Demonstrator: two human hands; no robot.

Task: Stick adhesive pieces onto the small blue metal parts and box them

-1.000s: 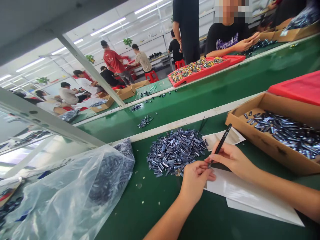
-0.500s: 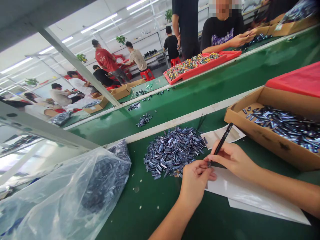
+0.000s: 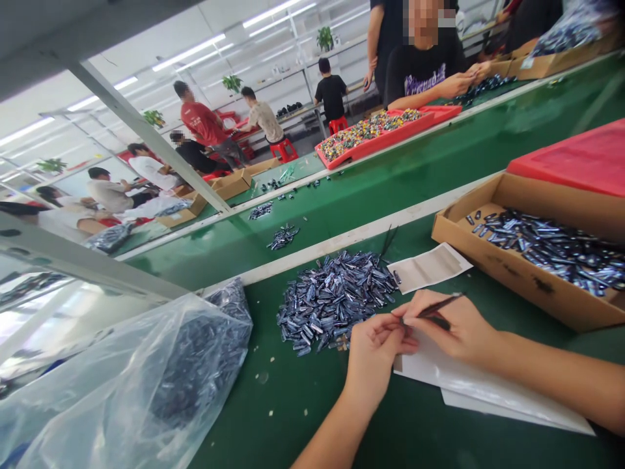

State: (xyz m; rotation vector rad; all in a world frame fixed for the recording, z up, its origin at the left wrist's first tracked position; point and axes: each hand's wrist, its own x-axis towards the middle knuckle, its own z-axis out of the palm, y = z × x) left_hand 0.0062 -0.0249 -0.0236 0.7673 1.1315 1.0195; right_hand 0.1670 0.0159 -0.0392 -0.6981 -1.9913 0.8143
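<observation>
My left hand (image 3: 375, 358) pinches a small metallic-blue cylindrical part (image 3: 402, 321) between thumb and fingertips. My right hand (image 3: 452, 326) grips black tweezers (image 3: 434, 307), their tips meeting that part. Both hands sit just right of a loose heap of similar blue-silver parts (image 3: 334, 303) on the green belt (image 3: 312, 404). Under my right hand lie white paper sheets (image 3: 488, 384). A cardboard tray of the same parts (image 3: 530, 270) stands to the right.
A clear plastic bag of dark parts (image 3: 161, 384) lies at the left. A red lid (image 3: 571, 156) rests behind the tray. Dark tweezers (image 3: 388, 241) and a paper card (image 3: 430, 268) lie by the heap. Across the belt, a co-worker (image 3: 424, 71) handles parts beside a red tray (image 3: 366, 133).
The black tweezers have tilted from nearly upright to almost flat, pointing right. My hands stay together at the small part, and the whole scene has shifted slightly left in view.
</observation>
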